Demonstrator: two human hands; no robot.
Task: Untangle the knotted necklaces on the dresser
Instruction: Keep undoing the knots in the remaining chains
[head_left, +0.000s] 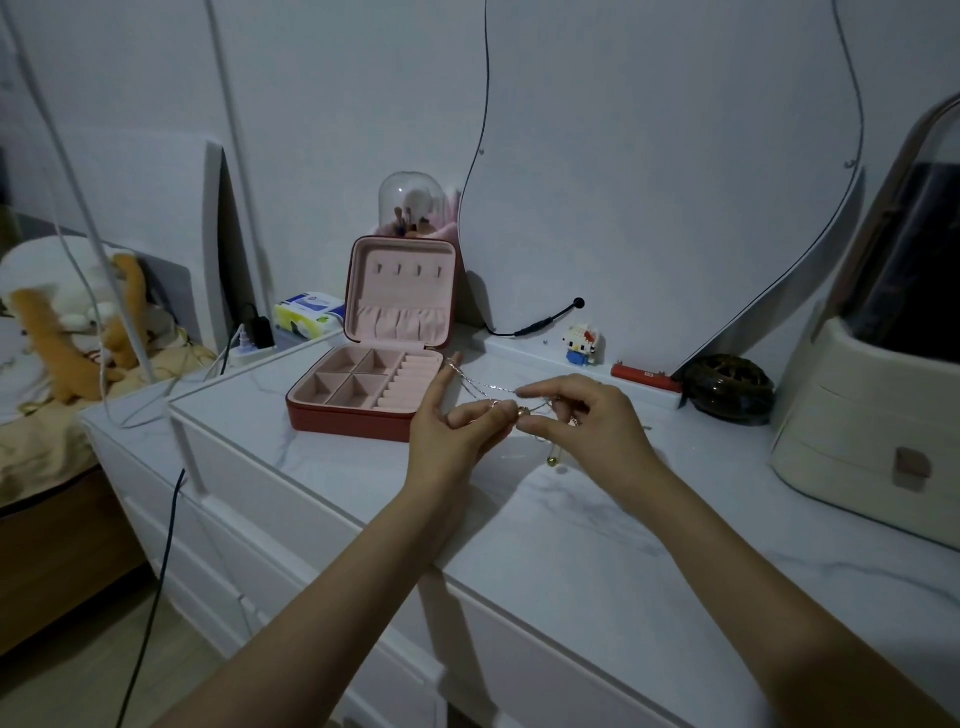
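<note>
Pink velvet lines the open red jewellery box on the marble counter; its compartments show nothing inside. Just right of it, above the counter, both hands pinch the tangled necklaces: left hand and right hand, fingers curled on the chains.

No legible text anywhere; the tissue pack by the wall carries a blue-and-yellow printed label, lettering too small and blurred to read

Both forearms are bare to the frame edge, the left hand and right hand ungloved.
</note>
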